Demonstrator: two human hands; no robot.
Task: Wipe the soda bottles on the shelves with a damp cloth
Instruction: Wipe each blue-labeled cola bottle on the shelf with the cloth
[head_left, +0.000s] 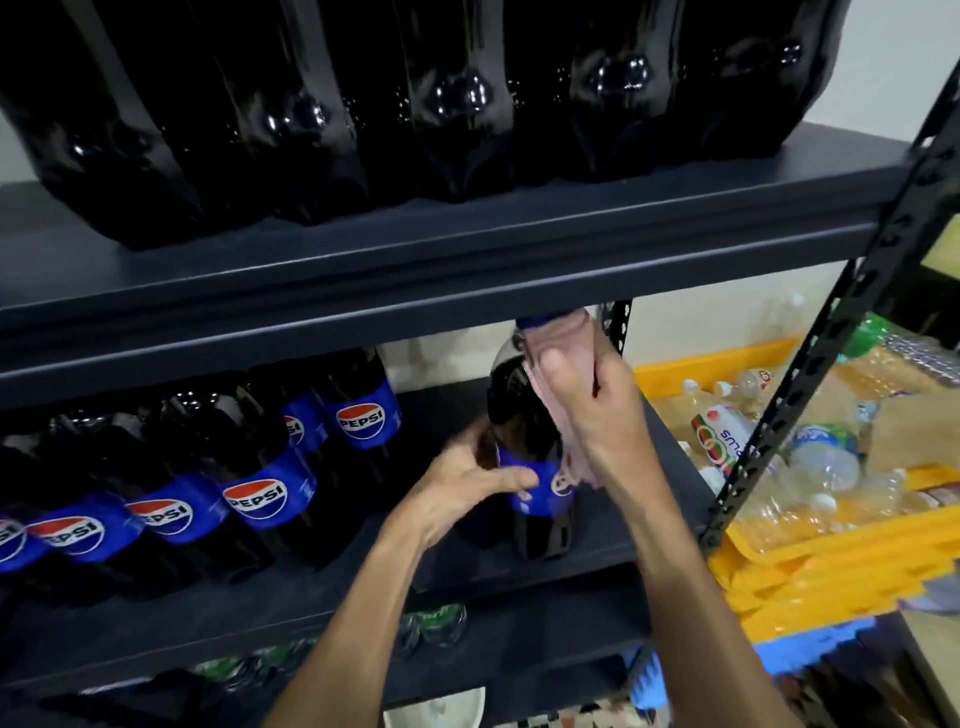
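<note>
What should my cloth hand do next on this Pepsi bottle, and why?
Probably draw the pink cloth down toward the blue label. The right hand holds it high on the bottle, just under the cap, and the left hand steadies the bottle at the label, so the body comes next.

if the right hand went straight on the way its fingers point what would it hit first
Likely the lip of the shelf above: the right hand points up along the bottle neck, holding the cloth just below it. Depth is unclear.
</note>
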